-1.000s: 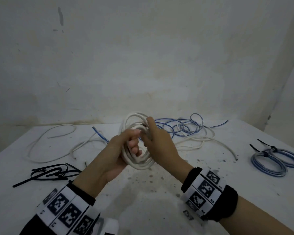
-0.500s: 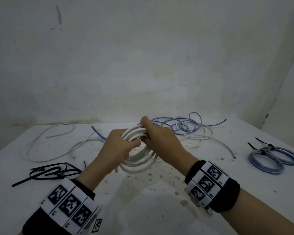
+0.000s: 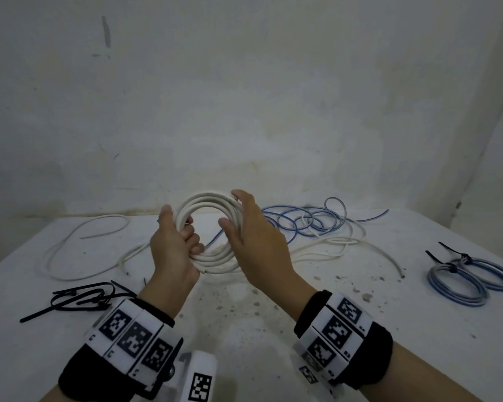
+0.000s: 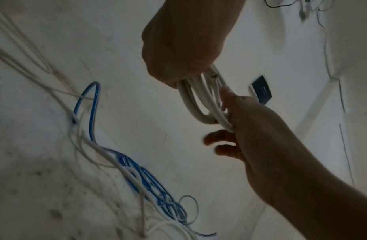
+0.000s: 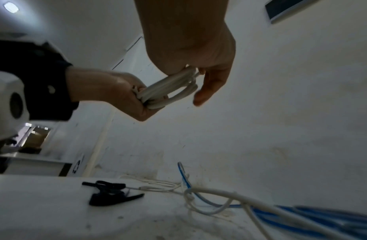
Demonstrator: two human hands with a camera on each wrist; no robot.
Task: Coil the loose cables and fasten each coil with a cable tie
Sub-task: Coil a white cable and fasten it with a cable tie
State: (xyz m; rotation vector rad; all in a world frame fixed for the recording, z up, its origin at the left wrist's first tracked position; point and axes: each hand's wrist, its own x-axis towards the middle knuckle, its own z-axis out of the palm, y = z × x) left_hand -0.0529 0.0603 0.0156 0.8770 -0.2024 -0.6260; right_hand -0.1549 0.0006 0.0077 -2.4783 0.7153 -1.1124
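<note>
- The left hand (image 3: 173,250) has its grip clenched round the left side of the white coil (image 3: 208,233): fingers curled through the ring, thumb up along the outside.
- The right hand (image 3: 256,236) has a looser grip on the coil's right side. Its fingers lie fairly straight against the outer strands, the thumb reaches inside the ring, and the strands sit between thumb and fingers.
- In the left wrist view, two of the right hand's fingers (image 4: 217,139) stick out free of the coil.
- The coil is one ring of several turns, held upright in the air above the table (image 3: 244,329), between the two hands.
- On the table behind the hands lie a loose blue cable (image 3: 302,221) and loose white cable (image 3: 70,256), partly tangled together; how many white lengths, I cannot tell.
- To the right lie two finished blue coils (image 3: 462,281), each bound with a black tie, touching each other.
- To the left lies a small heap of black cable ties (image 3: 79,297); the number cannot be made out.
</note>
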